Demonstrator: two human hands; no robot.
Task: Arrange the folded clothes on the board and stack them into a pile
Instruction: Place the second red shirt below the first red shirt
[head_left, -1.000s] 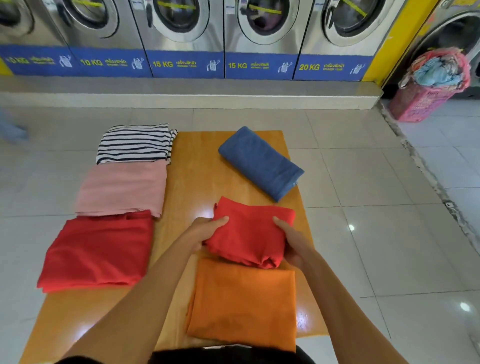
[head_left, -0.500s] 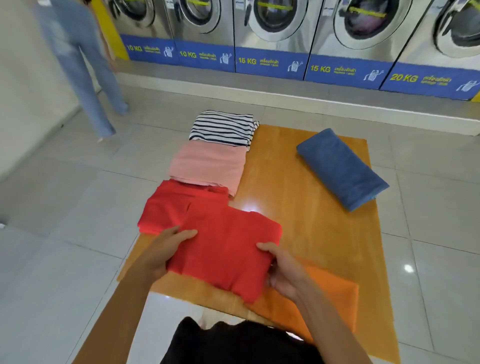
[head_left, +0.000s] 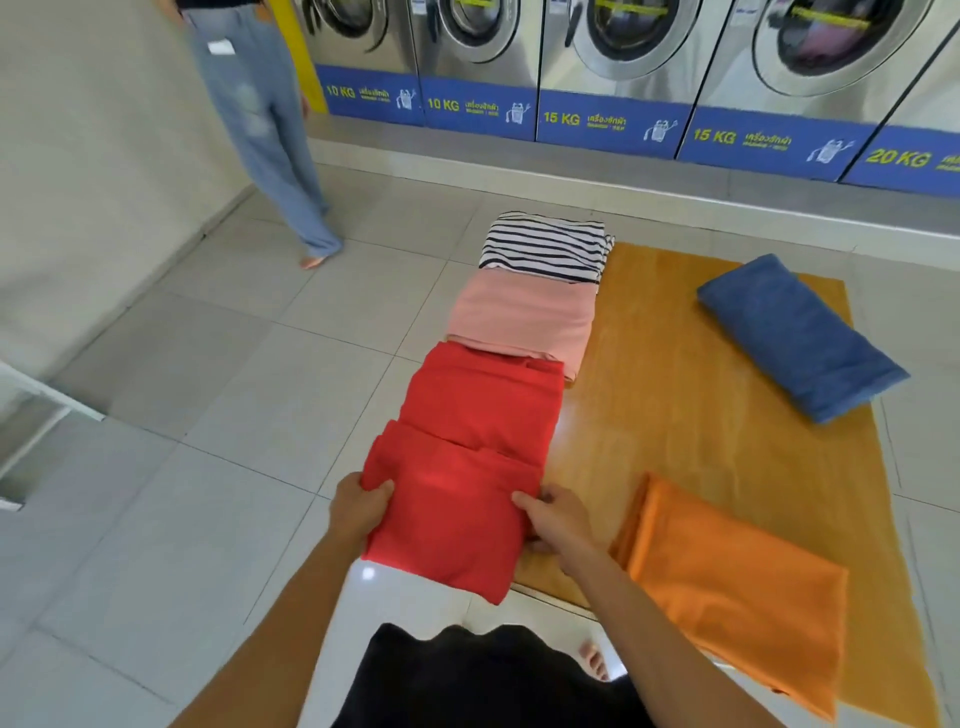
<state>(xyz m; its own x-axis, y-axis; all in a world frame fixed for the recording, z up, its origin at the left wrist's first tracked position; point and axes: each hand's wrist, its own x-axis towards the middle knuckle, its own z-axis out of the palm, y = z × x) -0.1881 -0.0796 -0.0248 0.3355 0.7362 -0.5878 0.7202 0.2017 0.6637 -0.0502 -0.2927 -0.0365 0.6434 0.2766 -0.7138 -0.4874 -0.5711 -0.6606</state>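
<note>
A wooden board (head_left: 691, 431) lies on the tiled floor. Along its left edge sit a striped folded garment (head_left: 545, 247), a pink one (head_left: 524, 319) and a red one (head_left: 488, 400). I hold a second red folded garment (head_left: 447, 514) over the near end of that red one. My left hand (head_left: 361, 506) grips its left edge and my right hand (head_left: 558, 517) grips its right edge. A blue folded towel (head_left: 795, 335) lies at the board's far right. An orange folded garment (head_left: 727, 587) lies at its near right.
Washing machines (head_left: 613, 62) line the back wall behind a raised step. A person in light blue trousers (head_left: 265, 119) stands on the floor at the far left. My bare foot (head_left: 595, 660) shows below the board's near edge.
Both hands carried the red garment from the board's middle to the left, over the other red garment. The view swung left and the standing person came into sight.
</note>
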